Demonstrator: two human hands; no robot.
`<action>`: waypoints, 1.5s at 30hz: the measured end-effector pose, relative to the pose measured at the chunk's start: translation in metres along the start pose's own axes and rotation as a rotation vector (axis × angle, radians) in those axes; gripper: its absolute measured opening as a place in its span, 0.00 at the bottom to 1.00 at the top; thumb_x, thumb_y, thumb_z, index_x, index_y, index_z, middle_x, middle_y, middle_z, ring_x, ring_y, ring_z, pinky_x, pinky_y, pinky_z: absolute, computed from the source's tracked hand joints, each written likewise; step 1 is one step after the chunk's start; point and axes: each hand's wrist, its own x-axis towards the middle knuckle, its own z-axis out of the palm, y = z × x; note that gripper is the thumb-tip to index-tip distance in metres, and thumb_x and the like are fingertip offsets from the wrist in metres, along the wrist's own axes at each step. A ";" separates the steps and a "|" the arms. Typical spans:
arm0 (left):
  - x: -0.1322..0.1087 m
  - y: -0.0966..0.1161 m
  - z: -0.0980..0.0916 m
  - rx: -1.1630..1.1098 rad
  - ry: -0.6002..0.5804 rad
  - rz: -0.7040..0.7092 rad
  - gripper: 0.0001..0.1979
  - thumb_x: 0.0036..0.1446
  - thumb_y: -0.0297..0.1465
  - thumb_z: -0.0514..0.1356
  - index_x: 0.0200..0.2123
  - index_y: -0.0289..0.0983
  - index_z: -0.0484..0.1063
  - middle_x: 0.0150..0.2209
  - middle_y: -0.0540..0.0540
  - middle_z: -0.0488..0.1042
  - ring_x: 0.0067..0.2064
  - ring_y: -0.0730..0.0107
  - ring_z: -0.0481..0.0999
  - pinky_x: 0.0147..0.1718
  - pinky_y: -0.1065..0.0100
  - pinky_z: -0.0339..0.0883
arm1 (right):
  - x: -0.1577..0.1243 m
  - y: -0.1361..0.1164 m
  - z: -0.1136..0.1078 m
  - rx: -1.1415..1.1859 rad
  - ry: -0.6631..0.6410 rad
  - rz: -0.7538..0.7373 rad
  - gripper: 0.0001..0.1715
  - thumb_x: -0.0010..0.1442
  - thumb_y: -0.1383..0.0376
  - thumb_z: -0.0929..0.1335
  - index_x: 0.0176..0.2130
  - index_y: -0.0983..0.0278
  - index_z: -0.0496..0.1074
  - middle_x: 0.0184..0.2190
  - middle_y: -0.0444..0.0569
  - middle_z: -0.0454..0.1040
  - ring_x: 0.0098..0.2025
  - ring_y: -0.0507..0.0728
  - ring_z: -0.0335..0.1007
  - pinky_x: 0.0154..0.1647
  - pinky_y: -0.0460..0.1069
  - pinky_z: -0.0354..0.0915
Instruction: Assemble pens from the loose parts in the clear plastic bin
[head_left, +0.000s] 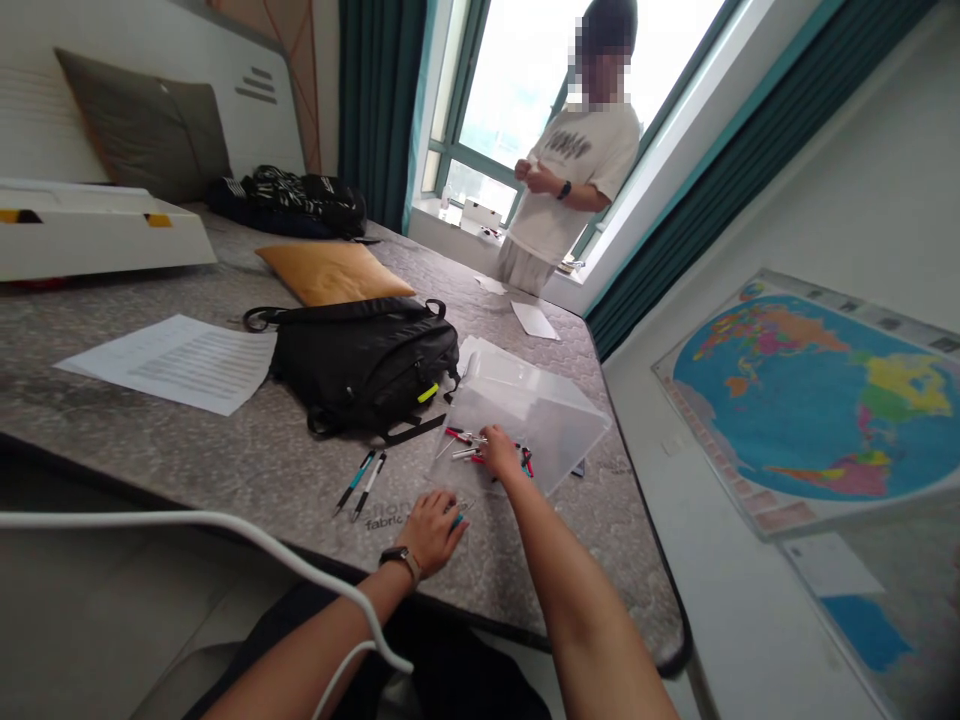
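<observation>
My left hand (431,528), with a watch at the wrist, rests on the mattress with its fingers curled around a blue pen (457,520); most of that pen is hidden. My right hand (498,450) reaches down into a heap of pens (469,455), red, white, black and blue, lying on a clear plastic folder (559,425). Its fingers are bent together, and what they grip cannot be made out. Left of my hands, a blue-and-black pen (354,482) and a white-and-black pen (369,487) lie side by side.
Behind the pens sits a black backpack (360,360), with a yellow padded envelope (334,272) beyond it. A printed sheet (180,365) lies to the left. A white cable (247,530) crosses the foreground. Another person (574,170) stands by the window.
</observation>
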 end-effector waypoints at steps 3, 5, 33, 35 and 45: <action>0.000 0.000 0.000 0.003 -0.014 -0.010 0.15 0.66 0.39 0.49 0.40 0.39 0.73 0.46 0.41 0.71 0.49 0.59 0.67 0.49 0.54 0.61 | 0.012 0.001 -0.005 -0.049 -0.014 -0.028 0.19 0.62 0.70 0.64 0.52 0.62 0.70 0.52 0.53 0.71 0.49 0.56 0.70 0.48 0.46 0.61; 0.000 0.001 0.000 0.004 -0.020 -0.015 0.15 0.66 0.38 0.49 0.41 0.39 0.73 0.46 0.41 0.70 0.50 0.59 0.67 0.49 0.54 0.61 | 0.021 -0.001 -0.008 -0.081 -0.049 -0.070 0.19 0.63 0.72 0.63 0.52 0.63 0.71 0.51 0.53 0.72 0.51 0.56 0.69 0.49 0.46 0.60; 0.002 0.002 -0.005 -0.001 -0.032 -0.019 0.15 0.65 0.39 0.50 0.40 0.39 0.73 0.47 0.41 0.71 0.49 0.58 0.67 0.49 0.54 0.60 | 0.033 -0.018 0.025 -0.058 -0.143 -0.148 0.13 0.64 0.72 0.64 0.47 0.65 0.74 0.47 0.56 0.73 0.47 0.57 0.70 0.48 0.47 0.61; 0.002 0.002 -0.005 -0.004 -0.029 -0.017 0.15 0.65 0.39 0.50 0.40 0.39 0.74 0.47 0.41 0.71 0.50 0.58 0.67 0.49 0.54 0.60 | 0.033 -0.017 0.026 -0.039 -0.148 -0.149 0.14 0.62 0.74 0.65 0.47 0.66 0.73 0.47 0.56 0.73 0.46 0.57 0.70 0.48 0.47 0.61; 0.001 0.001 -0.003 0.014 -0.045 -0.012 0.16 0.66 0.40 0.49 0.40 0.38 0.73 0.46 0.41 0.71 0.49 0.59 0.67 0.49 0.54 0.61 | 0.035 0.011 -0.004 0.061 0.036 -0.060 0.20 0.64 0.72 0.60 0.52 0.64 0.71 0.49 0.52 0.75 0.48 0.54 0.70 0.52 0.48 0.62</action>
